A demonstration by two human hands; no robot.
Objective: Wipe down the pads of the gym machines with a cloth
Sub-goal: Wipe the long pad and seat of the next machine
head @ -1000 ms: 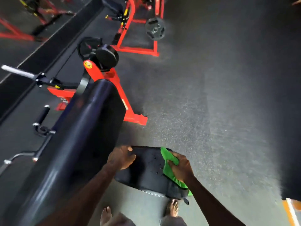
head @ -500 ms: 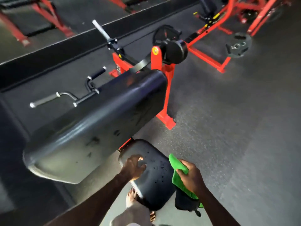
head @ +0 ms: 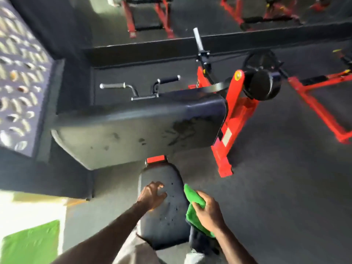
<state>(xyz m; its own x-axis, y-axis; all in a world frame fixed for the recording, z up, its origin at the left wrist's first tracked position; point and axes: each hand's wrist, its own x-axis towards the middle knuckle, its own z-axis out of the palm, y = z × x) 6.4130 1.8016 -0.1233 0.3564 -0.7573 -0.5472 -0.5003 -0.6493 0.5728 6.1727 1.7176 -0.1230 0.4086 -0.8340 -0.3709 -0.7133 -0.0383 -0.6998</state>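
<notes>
Right grip (head: 208, 212) is closed round the green cloth (head: 194, 208), bunched up and touching the right edge of the seat pad (head: 171, 212). Left grip (head: 152, 195) rests on the seat's left half, fingers loosely curled, holding nothing, looks like bracing. Seat shows dark specks, maybe droplets, so I judge the seat wipe is in hand, not done. Next move calls for dragging the cloth leftward across the seat and lifting my left hand clear of its path. Beyond, the big arm pad (head: 133, 130) carries smudges and likely needs wiping after. Red frame (head: 232, 119) and handles (head: 137, 88) sit farther back.
</notes>
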